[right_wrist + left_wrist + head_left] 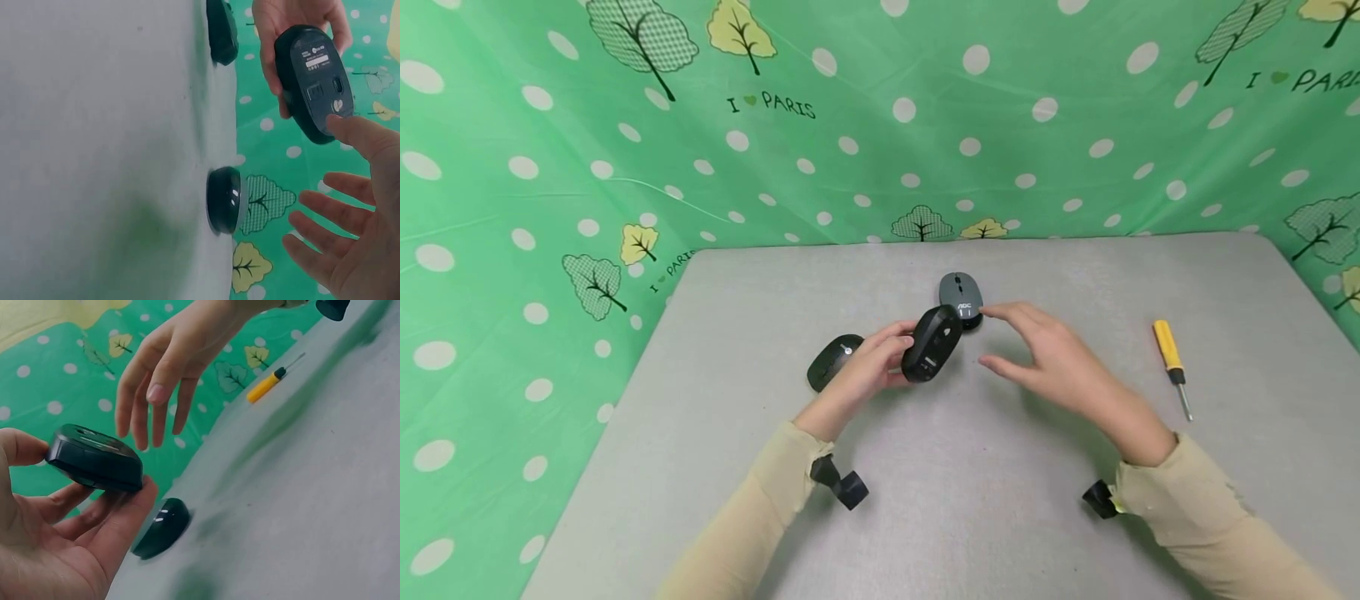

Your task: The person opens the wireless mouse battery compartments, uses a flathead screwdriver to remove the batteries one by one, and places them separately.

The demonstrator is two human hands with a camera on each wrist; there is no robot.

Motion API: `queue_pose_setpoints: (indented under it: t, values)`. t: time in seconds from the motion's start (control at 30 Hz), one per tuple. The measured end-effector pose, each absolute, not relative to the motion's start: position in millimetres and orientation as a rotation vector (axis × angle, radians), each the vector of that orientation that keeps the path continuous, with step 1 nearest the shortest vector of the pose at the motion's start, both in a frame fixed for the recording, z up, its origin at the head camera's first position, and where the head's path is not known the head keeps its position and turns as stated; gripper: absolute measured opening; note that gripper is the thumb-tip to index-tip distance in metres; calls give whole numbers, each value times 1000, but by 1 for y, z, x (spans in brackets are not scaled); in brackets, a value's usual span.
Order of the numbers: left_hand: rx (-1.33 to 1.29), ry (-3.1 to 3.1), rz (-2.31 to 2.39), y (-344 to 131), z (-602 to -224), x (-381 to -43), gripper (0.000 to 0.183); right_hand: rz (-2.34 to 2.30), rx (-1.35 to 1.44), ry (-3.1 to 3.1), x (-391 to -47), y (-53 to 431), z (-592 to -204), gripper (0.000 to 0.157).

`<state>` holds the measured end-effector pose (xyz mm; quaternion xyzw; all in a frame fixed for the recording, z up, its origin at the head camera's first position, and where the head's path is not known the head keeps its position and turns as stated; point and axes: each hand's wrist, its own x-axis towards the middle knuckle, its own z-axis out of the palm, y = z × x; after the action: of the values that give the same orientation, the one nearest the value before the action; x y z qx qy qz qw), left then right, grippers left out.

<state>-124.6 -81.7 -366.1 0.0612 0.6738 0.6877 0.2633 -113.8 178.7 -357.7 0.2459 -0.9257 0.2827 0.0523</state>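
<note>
My left hand (874,363) holds a black computer mouse (932,343) above the table, thumb on one side and fingers on the other. Its underside, with a label and sensor window, faces my right hand in the right wrist view (314,84). My right hand (1060,354) is held up to the right of that mouse, fingers spread and nothing in them. In the right wrist view its thumb overlaps the mouse's lower end. A grey mouse marked AOC (960,293) sits on the table just behind. Another dark mouse (831,364) lies by the left hand, partly covered by it.
A screwdriver (1171,367) with a yellow handle lies on the grey table (970,517) at the right. Behind the table's far edge hangs a green dotted curtain (850,179). Black camera mounts (850,490) are strapped at both wrists.
</note>
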Motion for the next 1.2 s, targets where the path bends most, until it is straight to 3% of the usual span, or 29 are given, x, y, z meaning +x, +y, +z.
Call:
queue_pose_setpoints:
  t: [0.73, 1.2]
  values:
    - [190, 1409, 1969, -68, -378, -114, 57, 1282, 693, -2693, -105, 157, -361, 50]
    - [174, 1544, 1910, -65, -380, -110, 53, 1657, 515, -2665, -100, 156, -361, 46]
